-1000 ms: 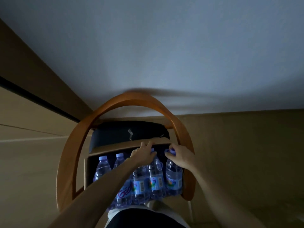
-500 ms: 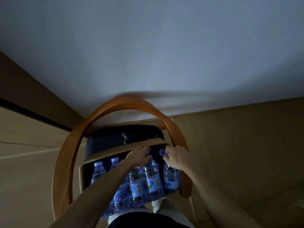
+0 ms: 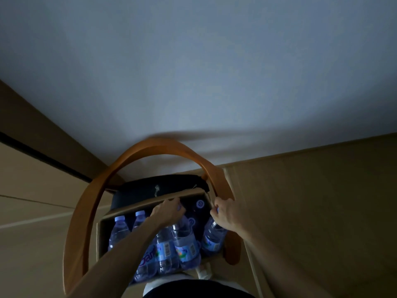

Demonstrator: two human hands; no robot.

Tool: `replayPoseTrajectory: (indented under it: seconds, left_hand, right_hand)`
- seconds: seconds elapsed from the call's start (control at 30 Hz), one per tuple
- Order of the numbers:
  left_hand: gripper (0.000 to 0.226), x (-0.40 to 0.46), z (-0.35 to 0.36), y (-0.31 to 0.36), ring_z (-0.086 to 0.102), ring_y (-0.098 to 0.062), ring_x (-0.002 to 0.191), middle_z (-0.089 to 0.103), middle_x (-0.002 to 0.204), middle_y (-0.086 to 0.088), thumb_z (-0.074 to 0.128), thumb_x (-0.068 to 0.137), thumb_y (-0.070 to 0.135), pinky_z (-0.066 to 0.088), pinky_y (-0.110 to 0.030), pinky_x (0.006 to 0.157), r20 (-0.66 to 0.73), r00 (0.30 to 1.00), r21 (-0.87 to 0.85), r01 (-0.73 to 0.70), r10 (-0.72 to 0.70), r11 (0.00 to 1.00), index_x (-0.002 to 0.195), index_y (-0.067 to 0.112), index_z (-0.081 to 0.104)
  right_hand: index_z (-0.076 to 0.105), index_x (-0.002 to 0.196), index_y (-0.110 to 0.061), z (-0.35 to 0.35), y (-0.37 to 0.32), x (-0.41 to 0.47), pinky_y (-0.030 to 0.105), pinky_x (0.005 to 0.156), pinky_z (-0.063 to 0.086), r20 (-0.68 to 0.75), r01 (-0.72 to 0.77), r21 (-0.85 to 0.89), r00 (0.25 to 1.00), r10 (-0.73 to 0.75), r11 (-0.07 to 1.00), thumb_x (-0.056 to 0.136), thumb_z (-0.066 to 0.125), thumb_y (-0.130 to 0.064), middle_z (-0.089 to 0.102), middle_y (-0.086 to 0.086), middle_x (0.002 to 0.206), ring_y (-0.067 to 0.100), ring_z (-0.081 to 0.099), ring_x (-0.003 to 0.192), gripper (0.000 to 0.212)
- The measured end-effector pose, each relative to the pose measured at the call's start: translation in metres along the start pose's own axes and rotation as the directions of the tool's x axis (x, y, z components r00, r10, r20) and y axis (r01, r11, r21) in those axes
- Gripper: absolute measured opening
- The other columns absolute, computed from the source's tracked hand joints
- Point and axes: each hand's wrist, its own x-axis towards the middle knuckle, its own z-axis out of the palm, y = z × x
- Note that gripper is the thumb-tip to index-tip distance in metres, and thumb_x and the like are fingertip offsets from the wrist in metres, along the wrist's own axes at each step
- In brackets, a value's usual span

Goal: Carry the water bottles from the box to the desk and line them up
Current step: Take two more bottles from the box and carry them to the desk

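Note:
An open cardboard box (image 3: 150,204) sits on a chair seat below me, holding several clear water bottles with blue caps and colourful labels. My left hand (image 3: 167,212) is closed over the top of a bottle (image 3: 185,244) in the middle of the box. My right hand (image 3: 225,214) grips the neck of the rightmost bottle (image 3: 212,237), which tilts outward at the box's right side. Two capped bottles (image 3: 119,231) stand untouched at the left. The desk is not in view.
A curved wooden chair back (image 3: 90,203) arcs around the box, with a dark cushion (image 3: 159,187) behind it. A pale wall fills the upper view. Wooden panelling (image 3: 311,201) runs along both sides. The light is dim.
My right hand has pulled the rightmost bottle up and outward to the right, so it now tilts. My left hand stays on the middle bottle's top. The camera tilted slightly.

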Motion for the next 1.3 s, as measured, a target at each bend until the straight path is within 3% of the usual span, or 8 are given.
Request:
replayPoseTrajectory:
  seconds: [0.27, 0.6, 0.7, 0.83, 0.93, 1.03, 1.2, 1.3]
  left_hand:
    - [0.055, -0.032, -0.001, 0.022, 0.065, -0.029, 0.096, 0.068, 0.106, -0.006, 0.028, 0.088, 0.072, 0.044, -0.039, 0.075, -0.208, 0.978, 0.354, 0.099, -0.025, 0.93, 0.105, 0.026, 0.053]
    - [0.024, -0.11, -0.007, 0.023, 0.065, -0.033, 0.081, 0.069, 0.088, -0.006, 0.036, 0.095, 0.043, 0.047, -0.038, 0.067, -0.481, 0.86, 0.064, 0.228, -0.17, 0.972, 0.088, 0.023, 0.048]
    - [0.024, -0.131, -0.027, 0.016, 0.064, -0.032, 0.072, 0.065, 0.074, -0.003, 0.035, 0.095, 0.045, 0.043, -0.036, 0.059, -0.57, 0.796, 0.017, 0.259, -0.204, 0.966, 0.083, 0.026, 0.042]
    - [0.026, -0.168, -0.052, 0.003, 0.065, -0.027, 0.076, 0.069, 0.082, 0.0, 0.036, 0.093, 0.05, 0.041, -0.032, 0.061, -0.666, 0.717, 0.051, 0.316, -0.204, 0.947, 0.089, 0.027, 0.046]
    - [0.027, -0.204, -0.064, -0.015, 0.067, -0.028, 0.079, 0.07, 0.086, 0.001, 0.036, 0.091, 0.053, 0.041, -0.033, 0.062, -0.72, 0.651, 0.024, 0.369, -0.24, 0.929, 0.094, 0.028, 0.045]
    - [0.03, -0.248, -0.076, -0.043, 0.067, -0.029, 0.076, 0.07, 0.083, 0.0, 0.037, 0.091, 0.058, 0.042, -0.032, 0.06, -0.757, 0.582, -0.026, 0.429, -0.298, 0.903, 0.096, 0.03, 0.046]
    - [0.037, -0.333, -0.091, -0.096, 0.061, -0.018, 0.058, 0.062, 0.067, 0.005, 0.036, 0.093, 0.063, 0.049, -0.027, 0.058, -0.818, 0.409, -0.164, 0.508, -0.404, 0.846, 0.092, 0.03, 0.052]
    - [0.034, -0.386, -0.101, -0.129, 0.052, -0.01, 0.052, 0.065, 0.069, 0.008, 0.039, 0.094, 0.06, 0.04, -0.024, 0.053, -0.839, 0.277, -0.256, 0.559, -0.468, 0.789, 0.094, 0.031, 0.056]
  right_hand:
    - [0.052, 0.102, -0.017, -0.004, 0.015, -0.01, 0.036, 0.061, 0.053, 0.011, 0.145, -0.081, 0.989, -0.145, 0.986, 0.098, 0.035, -0.05, 0.065, 0.006, 0.077, 0.026, 0.062, 0.065, 0.037]
    - [0.05, 0.086, -0.018, -0.034, -0.021, -0.004, 0.035, 0.054, 0.044, 0.052, 0.475, -0.065, 0.88, -0.473, 0.878, 0.092, 0.048, -0.038, 0.053, -0.002, 0.065, 0.025, 0.057, 0.062, 0.02]
    - [0.045, 0.083, -0.02, -0.047, -0.044, 0.004, 0.034, 0.054, 0.044, 0.039, 0.565, -0.155, 0.823, -0.567, 0.81, 0.091, 0.046, -0.038, 0.051, -0.002, 0.065, 0.024, 0.056, 0.061, 0.019]
    - [0.039, 0.077, -0.024, -0.073, -0.081, 0.019, 0.031, 0.045, 0.032, 0.029, 0.626, -0.171, 0.775, -0.631, 0.761, 0.09, 0.045, -0.039, 0.046, -0.006, 0.062, 0.014, 0.045, 0.053, 0.021]
    - [0.037, 0.075, -0.026, -0.089, -0.121, 0.024, 0.033, 0.056, 0.041, 0.007, 0.659, -0.206, 0.74, -0.672, 0.723, 0.084, 0.042, -0.045, 0.049, -0.007, 0.065, 0.021, 0.051, 0.063, 0.022]
    - [0.039, 0.076, -0.027, -0.101, -0.173, 0.023, 0.03, 0.063, 0.035, -0.023, 0.722, -0.217, 0.669, -0.743, 0.657, 0.081, 0.045, -0.045, 0.051, -0.006, 0.07, 0.026, 0.056, 0.073, 0.021]
    - [0.041, 0.074, -0.024, -0.115, -0.269, 0.002, 0.029, 0.058, 0.034, -0.026, 0.793, -0.196, 0.585, -0.811, 0.577, 0.085, 0.049, -0.043, 0.05, -0.003, 0.069, 0.02, 0.048, 0.062, 0.024]
    - [0.039, 0.068, -0.023, -0.117, -0.333, -0.022, 0.025, 0.048, 0.03, -0.052, 0.838, -0.181, 0.514, -0.856, 0.515, 0.086, 0.051, -0.041, 0.052, -0.004, 0.064, 0.011, 0.047, 0.054, 0.028]
